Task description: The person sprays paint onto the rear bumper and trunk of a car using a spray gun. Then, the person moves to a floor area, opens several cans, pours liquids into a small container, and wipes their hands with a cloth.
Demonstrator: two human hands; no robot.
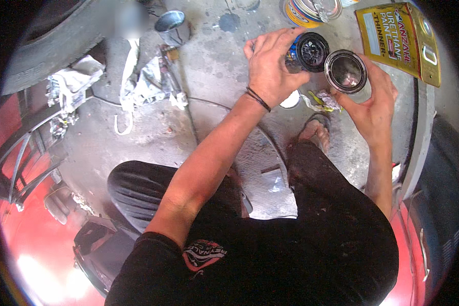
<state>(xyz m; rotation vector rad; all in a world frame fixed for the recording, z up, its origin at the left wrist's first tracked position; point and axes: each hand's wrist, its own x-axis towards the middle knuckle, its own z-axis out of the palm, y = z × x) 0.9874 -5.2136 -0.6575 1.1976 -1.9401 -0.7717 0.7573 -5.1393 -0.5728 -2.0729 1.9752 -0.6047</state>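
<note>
My left hand (273,66) is closed around a small round can (312,52) with a blue side and a black-smeared top. Right beside it, my right hand (376,104) grips a second round can (346,72). That one has a metal rim and a dark, shiny inside, tilted toward me. The two rims are side by side and almost touch. How much either can holds is not clear. Below the cans, on the concrete floor, lie a white round lid (290,100) and a crumpled yellow and purple wrapper (323,101).
A yellow rectangular thinner tin (392,43) is at the upper right. Near it stands a larger paint can (308,13). Farther left are a grey metal cup (171,28), crumpled masking sheets (79,81) and a tyre (51,48). A thin hose (209,103) crosses the floor.
</note>
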